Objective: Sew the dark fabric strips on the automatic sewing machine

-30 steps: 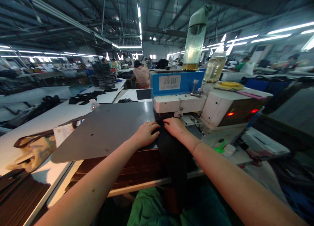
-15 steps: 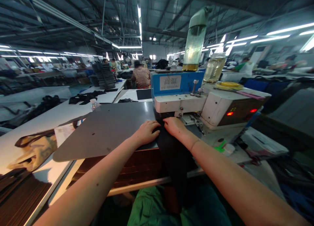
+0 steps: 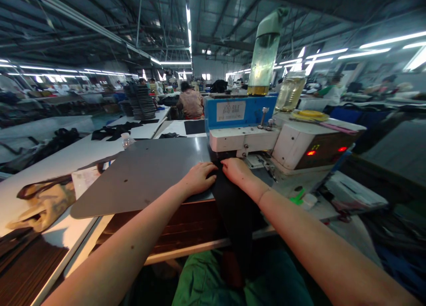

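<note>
The half-open left hand (image 3: 198,180) and curled right hand (image 3: 235,170) press the black fabric strip (image 3: 233,204) before the blue-and-white machine (image 3: 244,140), grip unclear. Its near length hangs lapward; any finished portion is indiscernible.

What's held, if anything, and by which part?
Left hand and right hand touch a long black fabric strip just short of the blue-white metal machine; gripping cannot be told.

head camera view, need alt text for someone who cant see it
A left hand and a right hand touch black material before a blue-and-white machine. A grey plate lies to the left; a tall bottle rises above.
</note>
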`<state>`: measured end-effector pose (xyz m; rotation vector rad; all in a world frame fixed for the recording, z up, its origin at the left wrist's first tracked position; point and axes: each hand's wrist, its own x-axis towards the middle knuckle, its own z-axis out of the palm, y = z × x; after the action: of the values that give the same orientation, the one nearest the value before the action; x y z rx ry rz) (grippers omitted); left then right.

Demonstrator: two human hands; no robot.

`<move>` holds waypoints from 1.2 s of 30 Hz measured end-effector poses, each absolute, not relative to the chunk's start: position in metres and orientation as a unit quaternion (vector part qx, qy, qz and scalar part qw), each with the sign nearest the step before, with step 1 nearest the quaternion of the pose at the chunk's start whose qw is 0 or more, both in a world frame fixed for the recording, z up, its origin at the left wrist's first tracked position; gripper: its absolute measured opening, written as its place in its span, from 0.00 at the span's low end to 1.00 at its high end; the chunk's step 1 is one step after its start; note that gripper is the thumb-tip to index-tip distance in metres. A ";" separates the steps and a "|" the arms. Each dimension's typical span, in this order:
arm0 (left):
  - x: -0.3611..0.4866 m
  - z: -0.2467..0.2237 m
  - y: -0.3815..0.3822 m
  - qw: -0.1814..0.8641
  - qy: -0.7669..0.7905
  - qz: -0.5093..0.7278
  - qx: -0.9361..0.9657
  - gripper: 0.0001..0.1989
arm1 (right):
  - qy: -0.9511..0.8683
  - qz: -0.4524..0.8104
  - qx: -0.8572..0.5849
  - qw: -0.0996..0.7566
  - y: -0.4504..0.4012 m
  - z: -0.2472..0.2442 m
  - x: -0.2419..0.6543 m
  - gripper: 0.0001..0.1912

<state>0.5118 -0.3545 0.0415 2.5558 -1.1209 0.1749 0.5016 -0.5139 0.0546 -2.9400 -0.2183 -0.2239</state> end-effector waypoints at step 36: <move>0.523 0.037 -0.352 0.158 -0.405 0.076 0.897 0.17 | -0.066 -0.109 -0.990 0.066 -0.514 0.049 0.503 0.15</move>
<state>0.5232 -0.3517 0.0368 2.5673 -1.1580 0.2177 0.5025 -0.5141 0.0494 -2.9854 -0.1992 -0.3282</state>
